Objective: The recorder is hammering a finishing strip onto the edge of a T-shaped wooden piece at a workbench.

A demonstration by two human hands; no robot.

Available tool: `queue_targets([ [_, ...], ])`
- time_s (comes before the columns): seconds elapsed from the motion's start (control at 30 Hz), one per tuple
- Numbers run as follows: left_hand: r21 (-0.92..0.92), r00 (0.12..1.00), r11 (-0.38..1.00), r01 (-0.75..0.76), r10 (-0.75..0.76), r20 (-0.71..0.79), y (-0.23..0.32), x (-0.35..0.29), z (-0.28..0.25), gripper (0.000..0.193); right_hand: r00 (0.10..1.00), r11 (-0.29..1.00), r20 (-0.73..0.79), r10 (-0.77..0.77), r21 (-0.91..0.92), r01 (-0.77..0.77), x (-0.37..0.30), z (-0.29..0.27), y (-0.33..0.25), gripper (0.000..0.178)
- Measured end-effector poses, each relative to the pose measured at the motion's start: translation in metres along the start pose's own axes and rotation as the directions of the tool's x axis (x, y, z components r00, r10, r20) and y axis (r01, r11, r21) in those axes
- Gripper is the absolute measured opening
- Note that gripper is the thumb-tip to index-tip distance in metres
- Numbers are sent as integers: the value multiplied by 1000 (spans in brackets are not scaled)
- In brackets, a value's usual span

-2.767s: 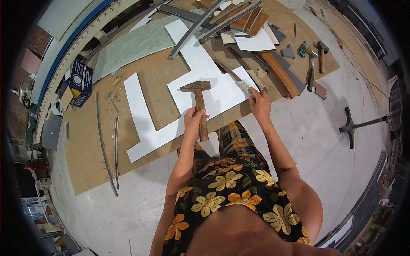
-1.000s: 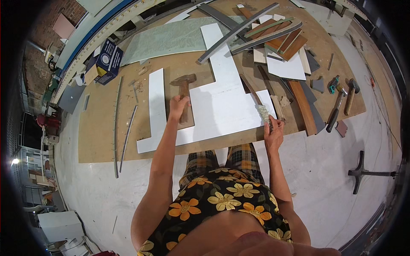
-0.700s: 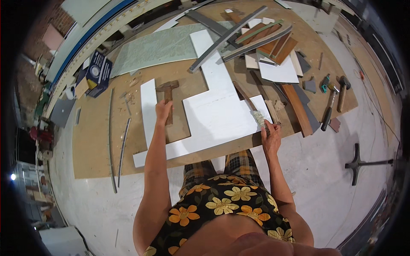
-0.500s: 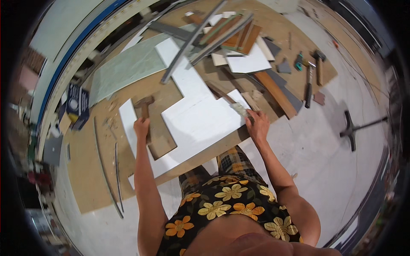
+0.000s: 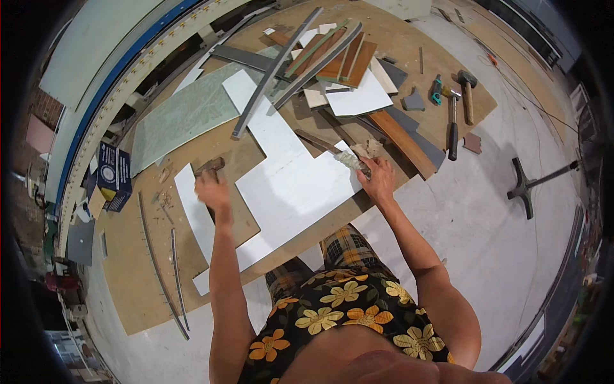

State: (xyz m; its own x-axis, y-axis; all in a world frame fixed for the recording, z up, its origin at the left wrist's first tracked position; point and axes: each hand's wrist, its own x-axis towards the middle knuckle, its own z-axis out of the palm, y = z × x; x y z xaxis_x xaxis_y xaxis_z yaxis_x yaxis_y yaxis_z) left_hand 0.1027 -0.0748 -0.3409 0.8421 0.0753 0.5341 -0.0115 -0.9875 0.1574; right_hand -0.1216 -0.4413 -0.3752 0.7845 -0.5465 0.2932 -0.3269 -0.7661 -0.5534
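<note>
- Head view, looking down: both forearms come up from the lower edge, spread apart over a brown board [image 5: 147, 281] lying on the pale floor.
- Left hand [image 5: 213, 191]: arm nearly straight, reaching forward; fingers wrapped around the handle of a hammer [image 5: 210, 166], whose dark head shows just beyond the knuckles, over the bare brown cut-out.
- Hammer sits just beside the left strip of the white cut panel [image 5: 291, 185], at the inner edge of the notch.
- Right hand [image 5: 378, 179]: elbow bent outward, wrist angled in toward the panel's right corner; fingers curled closed on a pale crumpled wad [image 5: 354, 157]. Cannot tell what the wad is; it looks like cloth or paper.
- Wad touches the white panel's right edge, next to a long brown wood strip [image 5: 400, 144].
- White panel is flat on the board, between the two hands, in front of the checked shorts.
- Farther off: greenish sheet [image 5: 182, 118] upper left, two grey metal bars [image 5: 281, 64] crossing a pile of offcuts, two more hammers [image 5: 459, 105] well apart at upper right, blue box [image 5: 115, 176] at the left edge.
- Black metal stand [image 5: 527, 185] lies on the floor to the right.
</note>
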Motion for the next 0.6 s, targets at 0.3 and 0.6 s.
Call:
queue_targets([
  [0.3,-415,937,860,-298,346,45,127,44,10,42,979,989,-152,-136,42,144,-8,17,8,36],
  [0.6,-381,890,888,-257,371,265,166,41,50,45,980,987,-151,-130,73,142,-7,21,10,36],
])
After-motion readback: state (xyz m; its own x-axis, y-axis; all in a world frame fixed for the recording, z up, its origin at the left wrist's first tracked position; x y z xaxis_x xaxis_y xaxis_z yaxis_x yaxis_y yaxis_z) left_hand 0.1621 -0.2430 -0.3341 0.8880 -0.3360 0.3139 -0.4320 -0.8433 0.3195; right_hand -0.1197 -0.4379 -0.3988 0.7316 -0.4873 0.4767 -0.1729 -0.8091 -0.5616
